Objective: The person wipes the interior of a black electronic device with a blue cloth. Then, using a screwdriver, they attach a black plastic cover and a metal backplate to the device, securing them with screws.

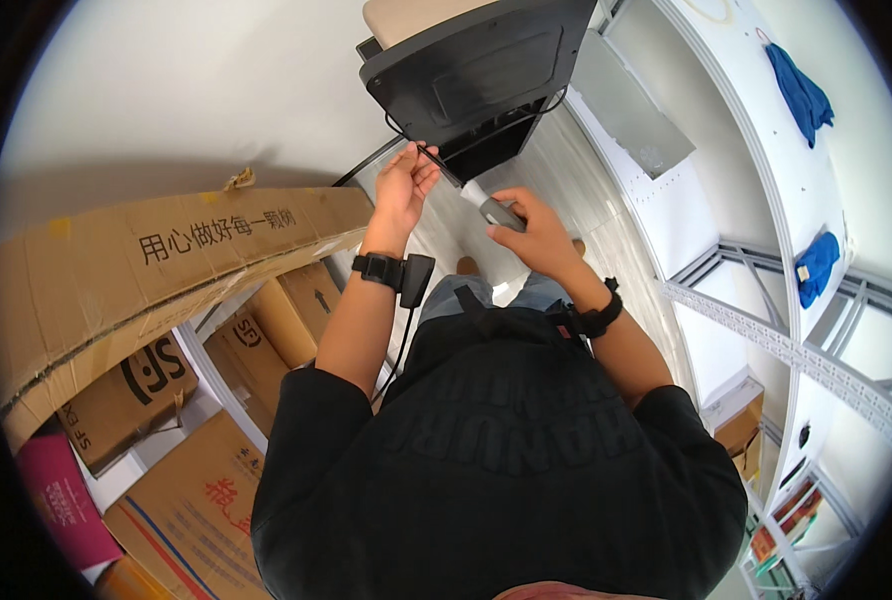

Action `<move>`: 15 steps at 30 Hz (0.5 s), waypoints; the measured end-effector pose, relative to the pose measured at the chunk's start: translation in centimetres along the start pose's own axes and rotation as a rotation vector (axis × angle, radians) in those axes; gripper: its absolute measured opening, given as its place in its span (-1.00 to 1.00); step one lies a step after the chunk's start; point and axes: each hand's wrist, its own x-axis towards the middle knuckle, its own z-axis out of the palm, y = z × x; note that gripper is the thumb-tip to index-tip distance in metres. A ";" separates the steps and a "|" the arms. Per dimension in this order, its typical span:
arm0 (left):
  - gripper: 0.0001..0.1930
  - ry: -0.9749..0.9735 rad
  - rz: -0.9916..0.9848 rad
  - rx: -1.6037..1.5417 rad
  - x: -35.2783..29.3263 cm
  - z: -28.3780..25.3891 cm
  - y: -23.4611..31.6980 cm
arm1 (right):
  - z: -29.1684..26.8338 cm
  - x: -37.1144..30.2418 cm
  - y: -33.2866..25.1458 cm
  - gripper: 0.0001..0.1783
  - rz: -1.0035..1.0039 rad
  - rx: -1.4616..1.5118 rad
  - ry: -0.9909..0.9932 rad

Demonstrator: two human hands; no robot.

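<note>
My right hand (531, 228) is wrapped round a grey-handled tool (502, 213) with a whitish front end, pointing up and left. A thin black rod or cord (440, 163) runs in line from that end toward my left hand (406, 185). I cannot tell whether it is part of the tool. The thumb and fingertips of my left hand pinch its far end, palm partly turned up. Both hands are just in front of a large black panel (476, 75) with a beige top (416, 18). A black cable loops from the panel's lower edge near my left fingers.
A long cardboard box (166, 245) lies on the left shelving, above several more boxes (191, 510) and a magenta box (64, 500). White metal shelving (736, 300) stands on the right, with blue cloths (801, 95) hanging there. A black cable hangs from the device on my left wrist.
</note>
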 end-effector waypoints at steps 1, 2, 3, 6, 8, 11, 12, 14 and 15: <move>-0.82 -0.002 -0.005 -0.004 0.6 -0.4 0.2 | 0.9 0.1 -0.1 -0.52 0.025 0.027 -0.009; -0.83 0.007 -0.016 0.010 1.0 -0.6 0.4 | 1.8 0.3 0.3 -0.52 0.058 0.053 0.019; -0.83 0.013 -0.025 0.020 1.6 -0.7 0.4 | 2.6 0.5 0.8 -0.52 0.090 0.079 0.047; -0.84 0.028 -0.051 0.051 2.9 -1.1 0.3 | 4.1 0.9 1.4 -0.53 0.164 0.153 0.100; -0.84 0.023 -0.062 0.067 3.5 -1.4 0.4 | 4.9 1.2 1.7 -0.54 0.192 0.184 0.115; -0.84 0.011 -0.067 0.090 4.3 -1.8 0.6 | 5.8 1.4 1.7 -0.53 0.215 0.217 0.123; -0.84 0.009 -0.061 0.098 4.6 -1.9 0.7 | 6.0 1.6 1.6 -0.54 0.225 0.237 0.125; -0.84 0.009 -0.062 0.124 5.0 -2.0 0.8 | 6.3 1.8 1.5 -0.54 0.237 0.272 0.141; -0.84 0.010 -0.062 0.137 5.1 -1.9 0.9 | 6.5 1.9 1.5 -0.55 0.240 0.288 0.155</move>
